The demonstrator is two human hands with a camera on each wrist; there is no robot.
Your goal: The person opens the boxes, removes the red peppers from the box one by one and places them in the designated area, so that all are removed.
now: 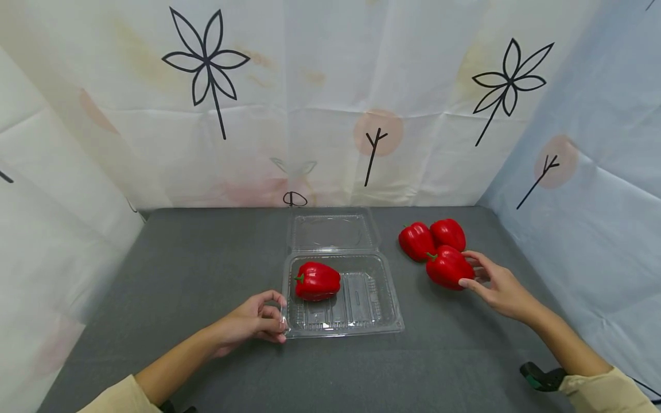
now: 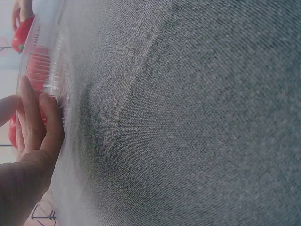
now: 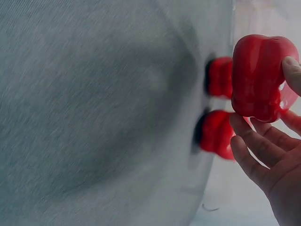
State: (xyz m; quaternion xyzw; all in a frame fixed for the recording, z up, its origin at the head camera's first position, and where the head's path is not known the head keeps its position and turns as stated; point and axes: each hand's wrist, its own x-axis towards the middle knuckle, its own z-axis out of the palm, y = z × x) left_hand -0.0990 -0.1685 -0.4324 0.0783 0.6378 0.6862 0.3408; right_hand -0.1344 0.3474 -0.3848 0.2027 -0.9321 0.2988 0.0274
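Observation:
In the head view, my right hand (image 1: 498,289) grips a red bell pepper (image 1: 448,268) between thumb and fingers. The right wrist view shows this bell pepper (image 3: 256,77) raised off the table, its smooth end towards the palm. Two more bell peppers, one left (image 1: 415,241) and one right (image 1: 448,233), lie just behind it. At the left, the curled fingers of my left hand (image 1: 258,322) hold the left rim of a clear plastic clamshell container (image 1: 343,332). One bell pepper (image 1: 317,281) lies on its side in the container's left half, green stem pointing left.
The container's hinged lid (image 1: 333,230) lies folded back towards the rear. A grey cloth (image 1: 217,252) covers the table. Patterned fabric (image 1: 330,86) hangs along the back and both sides. Dark straps (image 1: 542,377) sit at the wrists.

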